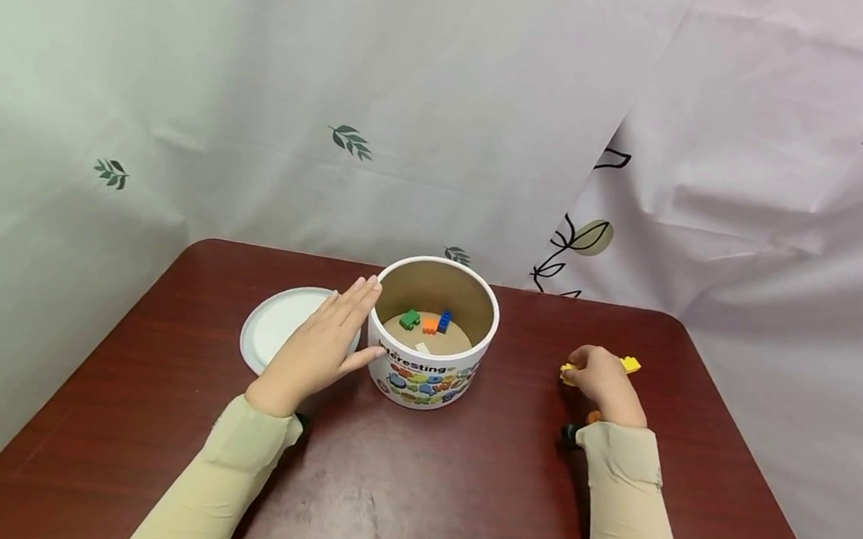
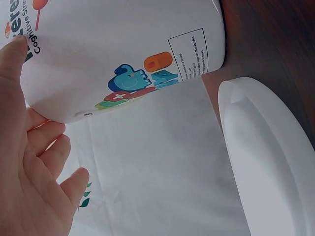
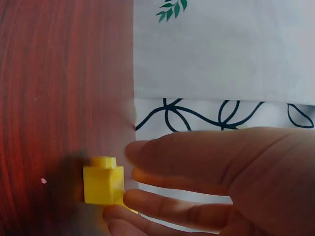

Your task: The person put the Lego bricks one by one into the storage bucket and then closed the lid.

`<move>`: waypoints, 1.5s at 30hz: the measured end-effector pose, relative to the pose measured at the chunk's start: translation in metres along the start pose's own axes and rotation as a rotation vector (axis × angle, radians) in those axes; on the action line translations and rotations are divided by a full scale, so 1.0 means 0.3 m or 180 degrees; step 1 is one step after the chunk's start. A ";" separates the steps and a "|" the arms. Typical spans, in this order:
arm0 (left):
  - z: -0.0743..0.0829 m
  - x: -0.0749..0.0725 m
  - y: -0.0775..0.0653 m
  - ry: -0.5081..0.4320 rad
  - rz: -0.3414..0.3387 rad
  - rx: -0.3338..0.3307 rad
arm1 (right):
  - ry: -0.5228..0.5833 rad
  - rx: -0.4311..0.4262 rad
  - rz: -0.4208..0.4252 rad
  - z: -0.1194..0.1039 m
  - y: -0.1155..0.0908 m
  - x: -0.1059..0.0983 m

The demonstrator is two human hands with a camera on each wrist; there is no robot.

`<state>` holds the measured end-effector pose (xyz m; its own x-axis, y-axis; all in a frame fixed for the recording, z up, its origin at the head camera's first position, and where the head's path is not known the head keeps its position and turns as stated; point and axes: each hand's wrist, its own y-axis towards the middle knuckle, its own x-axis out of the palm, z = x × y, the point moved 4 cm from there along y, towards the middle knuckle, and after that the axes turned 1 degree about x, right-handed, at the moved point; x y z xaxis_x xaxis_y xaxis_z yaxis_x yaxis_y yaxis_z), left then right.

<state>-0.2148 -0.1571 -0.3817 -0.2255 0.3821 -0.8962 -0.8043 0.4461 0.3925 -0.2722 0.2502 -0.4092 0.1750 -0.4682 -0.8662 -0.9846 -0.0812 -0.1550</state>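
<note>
The left hand [image 1: 321,345] rests against the left side of a white printed bucket [image 1: 423,386], its fingers straight by the rim and its thumb across the front. Inside the bucket lie a green brick [image 1: 410,320], an orange brick [image 1: 430,326], a blue brick [image 1: 444,321] and a small white piece [image 1: 422,348]. At the table's right, the right hand [image 1: 604,382] reaches down to a yellow toy brick [image 3: 102,186]. In the right wrist view its thumb and fingers are spread apart beside the brick, without a plain pinch. More yellow [image 1: 630,364] shows beyond that hand.
A white round lid [image 1: 277,325] lies left of the bucket, partly behind the left hand. An orange piece [image 1: 592,416] shows beside the right wrist, partly hidden. The dark red table [image 1: 416,486] ends at a pale patterned cloth [image 1: 441,136] behind.
</note>
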 end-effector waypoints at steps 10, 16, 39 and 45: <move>0.003 0.007 -0.010 -0.0036 0.0095 0.0014 | -0.0104 -0.0116 0.0094 -0.006 0.014 0.015; 0.001 0.008 -0.013 -0.0079 0.0043 -0.0043 | -0.0086 -0.0077 0.0102 -0.014 0.016 0.020; -0.001 0.014 -0.001 -0.0047 0.0052 0.0032 | 0.0227 -0.0132 0.0352 -0.043 0.017 0.029; -0.004 0.017 0.000 -0.0056 0.0051 0.0023 | 0.0239 -0.0298 0.0538 -0.074 0.010 0.010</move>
<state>-0.2167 -0.1562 -0.3865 -0.2287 0.4034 -0.8860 -0.7966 0.4455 0.4085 -0.2746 0.2288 -0.4018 0.0099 -0.5459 -0.8378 -0.9964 -0.0757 0.0376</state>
